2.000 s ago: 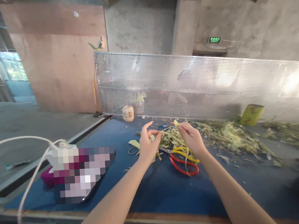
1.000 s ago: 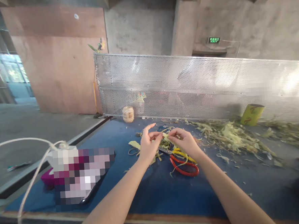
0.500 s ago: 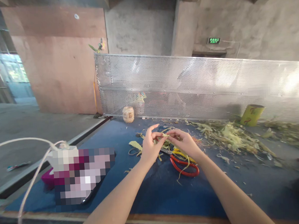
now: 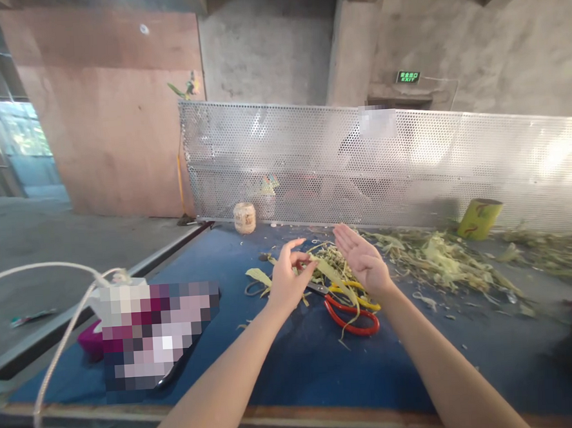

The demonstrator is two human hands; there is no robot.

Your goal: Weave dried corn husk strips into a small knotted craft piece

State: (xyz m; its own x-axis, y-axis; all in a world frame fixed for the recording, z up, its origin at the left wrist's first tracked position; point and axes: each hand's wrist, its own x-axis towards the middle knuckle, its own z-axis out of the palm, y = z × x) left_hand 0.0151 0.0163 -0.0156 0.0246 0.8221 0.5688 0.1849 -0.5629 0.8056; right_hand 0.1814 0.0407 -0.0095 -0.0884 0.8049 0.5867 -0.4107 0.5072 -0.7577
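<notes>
My left hand is closed in a pinch on one end of a pale green dried leaf strip. The strip hangs down to the right, over the scissors. My right hand is open, palm turned up, fingers stretched out and nothing in it. Just below the hands lie scissors with a red handle, and a yellow handle loop shows beside it, partly covered by the strip. A small heap of dried plant bits sits between and behind the hands. Left of my left hand lies a loose leaf piece.
On the blue table stand a ball of twine and a yellow-green tin. A pile of dried stalks spreads at right. A blurred phone-like object and white cable are at left. A perforated metal screen closes the back.
My right hand has let go of the leaf strip, moved right and opened palm up. The strip now hangs from my left hand, which has stayed in place.
</notes>
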